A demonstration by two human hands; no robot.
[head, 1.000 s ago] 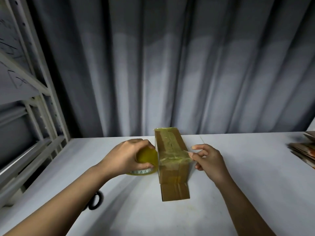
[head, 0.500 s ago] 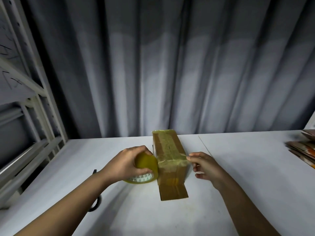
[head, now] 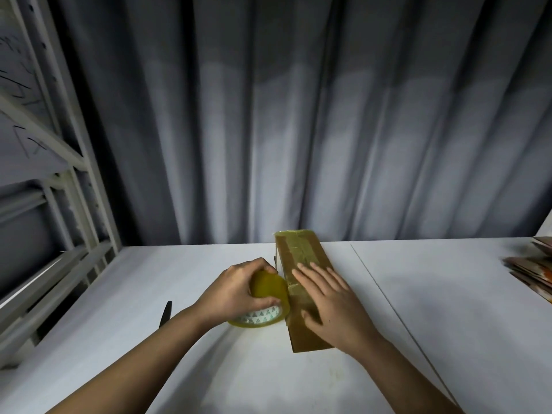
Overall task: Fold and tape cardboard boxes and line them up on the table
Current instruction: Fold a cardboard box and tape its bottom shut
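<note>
- Head view: I see the cardboard box (head: 301, 264) lying mid-counter (head: 448, 294).
- My right hand (head: 328, 303) lies flat on its taped top, fingers straight.
- My left hand (head: 236, 289) grips the tape roll (head: 265, 303) against the box's left side.
- Flat cardboard (head: 534, 273) is stacked far right.

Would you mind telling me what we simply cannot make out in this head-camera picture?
- Scissors: only one dark tip shows; the left forearm covers the rest.
- Flat cardboard stack: cut off by the right edge, so no count is possible.
- Box: the right hand lies flat over its top, hiding the tape there.
- Tape roll: the left hand covers its upper part.
- Writing on the shelf panels: too blurred to read.
</note>
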